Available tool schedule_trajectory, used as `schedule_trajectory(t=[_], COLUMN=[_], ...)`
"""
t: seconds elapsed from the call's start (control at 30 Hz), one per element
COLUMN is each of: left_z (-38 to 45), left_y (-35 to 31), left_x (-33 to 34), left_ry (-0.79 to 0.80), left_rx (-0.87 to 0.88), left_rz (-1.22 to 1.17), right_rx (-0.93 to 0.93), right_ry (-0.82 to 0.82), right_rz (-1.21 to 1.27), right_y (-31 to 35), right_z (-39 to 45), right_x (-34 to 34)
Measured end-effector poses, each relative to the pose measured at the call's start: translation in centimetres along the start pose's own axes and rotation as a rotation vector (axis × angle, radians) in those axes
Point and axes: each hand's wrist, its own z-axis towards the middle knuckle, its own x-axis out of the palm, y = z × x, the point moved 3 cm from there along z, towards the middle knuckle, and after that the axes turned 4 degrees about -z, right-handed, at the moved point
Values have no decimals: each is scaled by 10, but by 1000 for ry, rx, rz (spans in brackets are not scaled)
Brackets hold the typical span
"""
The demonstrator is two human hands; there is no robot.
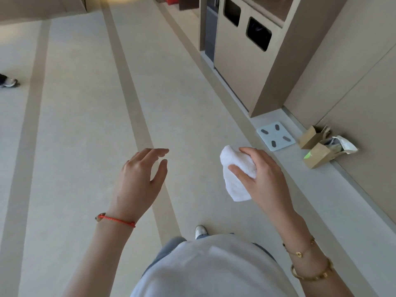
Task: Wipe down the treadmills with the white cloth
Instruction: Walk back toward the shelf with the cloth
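Observation:
My right hand (262,174) grips a bunched white cloth (236,174), which hangs down below my fingers over the floor. My left hand (140,174) is held out in front of me at the same height, fingers relaxed and slightly spread, holding nothing. A red cord is round my left wrist and gold bracelets are round my right. No treadmill is in view.
Beige floor with darker stripes (132,97) runs ahead. A bin cabinet with two dark openings (246,50) stands at the right wall. Beside it lie a bathroom scale (275,136) and brown paper bags (321,146). Another person's shoe (8,82) shows at far left.

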Motion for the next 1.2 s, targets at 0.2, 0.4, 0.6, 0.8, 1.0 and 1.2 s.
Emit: schedule_trajectory(t=[0.2, 0.4, 0.6, 0.8, 1.0, 1.2], left_z=[125, 260, 418, 561, 676, 799], left_y=[43, 103, 157, 189, 202, 203], left_x=[21, 53, 65, 86, 119, 181], left_ry=[-9, 20, 68, 148, 220, 271], left_rx=[-24, 3, 69, 150, 234, 273], left_rz=[-12, -26, -42, -45, -67, -111], right_rx=[-23, -3, 48, 139, 239, 305], right_ry=[28, 46, -6, -76, -113, -166], right_rz=[-4, -3, 2, 6, -12, -24], right_y=[7, 2, 18, 21, 1, -44], right_z=[136, 262, 411, 530, 620, 725], right_x=[31, 85, 121, 139, 153, 159])
